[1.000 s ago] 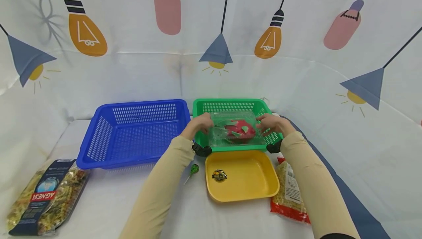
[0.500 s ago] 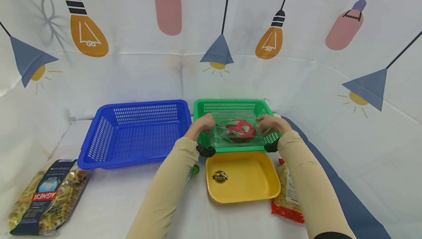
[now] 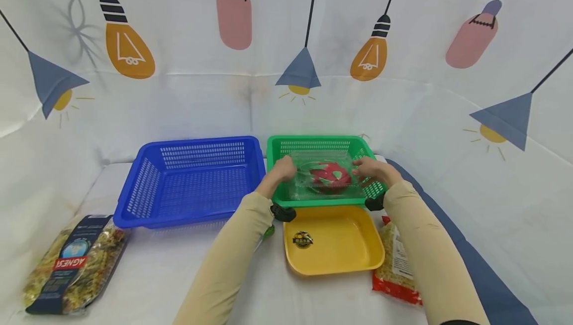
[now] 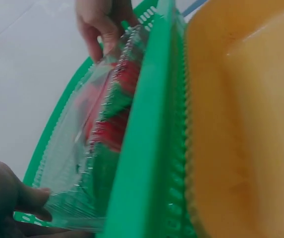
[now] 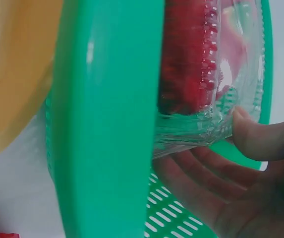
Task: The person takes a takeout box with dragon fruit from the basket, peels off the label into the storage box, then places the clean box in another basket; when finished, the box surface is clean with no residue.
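A clear plastic box [image 3: 304, 191] with a red dragon fruit [image 3: 332, 174] inside lies within the green basket [image 3: 313, 138]. My left hand [image 3: 283, 169] holds the box by its left end; in the left wrist view its thumb [image 4: 35, 196] lies against the plastic, the other fingers partly hidden below. At the opposite end, my right hand [image 3: 370, 168] grips the box. The right wrist view shows that thumb [image 5: 255, 136] on the upper edge and the fingers [image 5: 196, 173] reaching underneath. The basket's front rim [image 5: 112, 119] hides part of the box there.
Left of the green basket stands a blue basket [image 3: 203, 185]. In front is a yellow tray [image 3: 333, 245]. A pasta bag [image 3: 73, 265] lies far left, a red-ended bag [image 3: 396, 260] beneath the right forearm. A small green item [image 3: 268, 231] is partly covered by the left sleeve.
The head view has shifted slightly, so everything appears a little further right. Both hands stay at the ends of the box, which remains in the green basket.
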